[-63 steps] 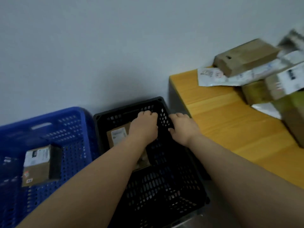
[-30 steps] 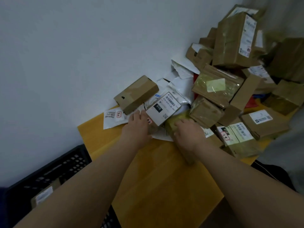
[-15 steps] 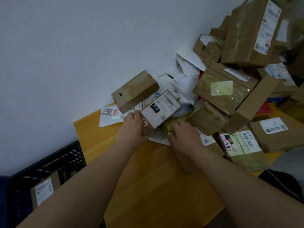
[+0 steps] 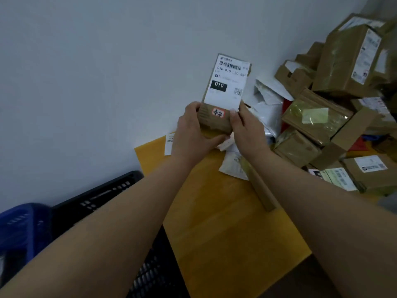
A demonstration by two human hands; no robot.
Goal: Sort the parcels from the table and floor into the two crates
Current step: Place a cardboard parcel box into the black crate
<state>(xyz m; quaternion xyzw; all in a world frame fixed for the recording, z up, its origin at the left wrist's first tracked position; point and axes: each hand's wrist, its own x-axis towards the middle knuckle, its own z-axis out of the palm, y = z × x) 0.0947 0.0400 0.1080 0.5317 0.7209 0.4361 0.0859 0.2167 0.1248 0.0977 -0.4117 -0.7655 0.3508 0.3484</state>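
From the head view, the left hand [image 4: 191,134] and right hand [image 4: 247,130] both grip the lower end of a small brown cardboard parcel with a white "010" label [image 4: 225,91], held upright above the yellow wooden table [image 4: 225,222]. Right of the parcel, a heap of cardboard boxes [image 4: 335,117] covers the table. Below and left of it stand a black plastic crate [image 4: 101,198] and a blue plastic crate [image 4: 21,226].

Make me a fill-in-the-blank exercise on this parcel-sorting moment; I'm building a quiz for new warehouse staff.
1. The small cardboard parcel is held up by ____ hands, the left hand and the right hand.
2. The black box on its white label reads ____.
3. The crate beside the black crate is ____ in colour.
4. The parcel pile lies on a ____ table.

Missing words: both; 010; blue; wooden
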